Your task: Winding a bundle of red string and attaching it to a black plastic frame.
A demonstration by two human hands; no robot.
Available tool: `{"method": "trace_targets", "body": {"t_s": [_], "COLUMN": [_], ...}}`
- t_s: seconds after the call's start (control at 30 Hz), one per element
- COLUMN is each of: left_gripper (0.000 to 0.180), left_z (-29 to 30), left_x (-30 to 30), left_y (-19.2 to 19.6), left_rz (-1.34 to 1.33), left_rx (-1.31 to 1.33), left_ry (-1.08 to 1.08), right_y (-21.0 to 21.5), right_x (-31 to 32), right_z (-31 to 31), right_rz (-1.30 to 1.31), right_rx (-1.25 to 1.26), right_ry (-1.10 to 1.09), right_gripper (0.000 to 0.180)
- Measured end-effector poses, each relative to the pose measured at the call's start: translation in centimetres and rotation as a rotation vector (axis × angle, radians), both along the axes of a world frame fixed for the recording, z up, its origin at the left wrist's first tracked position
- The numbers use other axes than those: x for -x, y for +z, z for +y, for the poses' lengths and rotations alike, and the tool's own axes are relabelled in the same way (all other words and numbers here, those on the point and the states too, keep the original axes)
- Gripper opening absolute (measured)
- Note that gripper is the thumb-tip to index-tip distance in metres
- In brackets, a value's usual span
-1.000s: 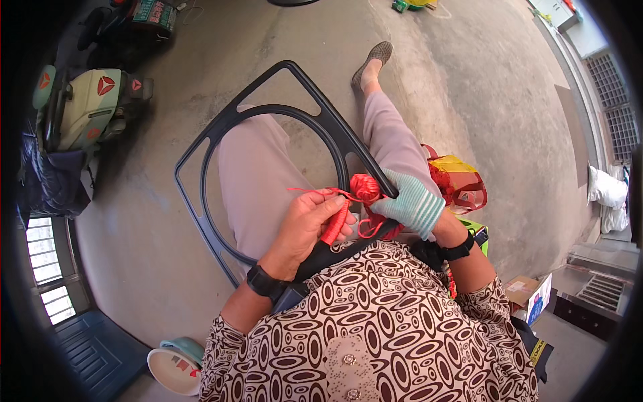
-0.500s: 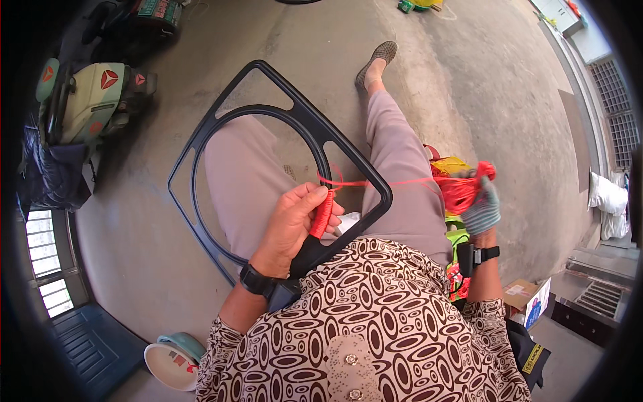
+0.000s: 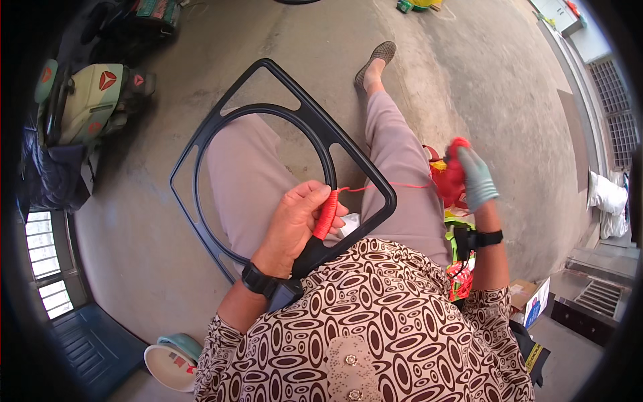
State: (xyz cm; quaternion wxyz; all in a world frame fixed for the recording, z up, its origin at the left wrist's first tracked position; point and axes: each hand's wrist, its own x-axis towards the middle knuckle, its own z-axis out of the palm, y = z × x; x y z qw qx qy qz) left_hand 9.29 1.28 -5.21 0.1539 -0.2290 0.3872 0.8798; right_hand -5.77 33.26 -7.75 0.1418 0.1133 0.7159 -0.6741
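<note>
A black frame [image 3: 315, 124], roughly square outside with a round ring inside, leans across my lap. Tight turns of red cord [image 3: 327, 218] wrap one stretch of its ring. My bare left hand [image 3: 298, 211] pinches the ring at this winding, thumb near the top turns. From there a thin red strand [image 3: 402, 185] runs over my right thigh to a bundle of the same cord [image 3: 451, 175]. My right hand [image 3: 478, 179], in a grey-green glove, is closed round that bundle beside my right knee. Its fingertips are partly hidden and blurred.
Colourful bags [image 3: 461, 285] lie against my right thigh, with an open cardboard box [image 3: 526, 295] behind them. At the left are a scooter [image 3: 90, 100], a dark blue plastic panel [image 3: 100, 348] and basins [image 3: 167, 367]. White sacks [image 3: 609, 194] rest by the right wall.
The right hand has turned and lifted slightly with the cord bundle. The loop of strand near my left hand has been drawn down to the winding. My left hand keeps its hold.
</note>
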Motion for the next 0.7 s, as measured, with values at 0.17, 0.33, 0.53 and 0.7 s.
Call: {"method": "trace_targets", "body": {"t_s": [0.17, 0.33, 0.53, 0.7], "left_gripper": [0.016, 0.018, 0.026, 0.014], "left_z": [0.9, 1.1, 2.0, 1.4], "left_x": [0.2, 0.1, -0.7, -0.1], "left_y": [0.9, 0.5, -1.4, -1.6], "left_rz": [-0.004, -0.041, 0.043, 0.124], "left_rx": [-0.012, -0.125, -0.228, -0.102], "left_ry": [-0.098, -0.226, 0.034, -0.084], "right_y": [1.3, 0.2, 1.6, 2.1], "right_x": [0.2, -1.3, -2.8, -2.8], "right_z": [-11.0, -16.8, -17.0, -14.7], "right_rz": [0.349, -0.236, -0.051, -0.379], "right_rx": [-0.157, 0.238, 0.853, 0.826], "right_ry": [0.173, 0.305, 0.794, 0.785], "right_gripper": [0.038, 0.037, 0.047, 0.053]}}
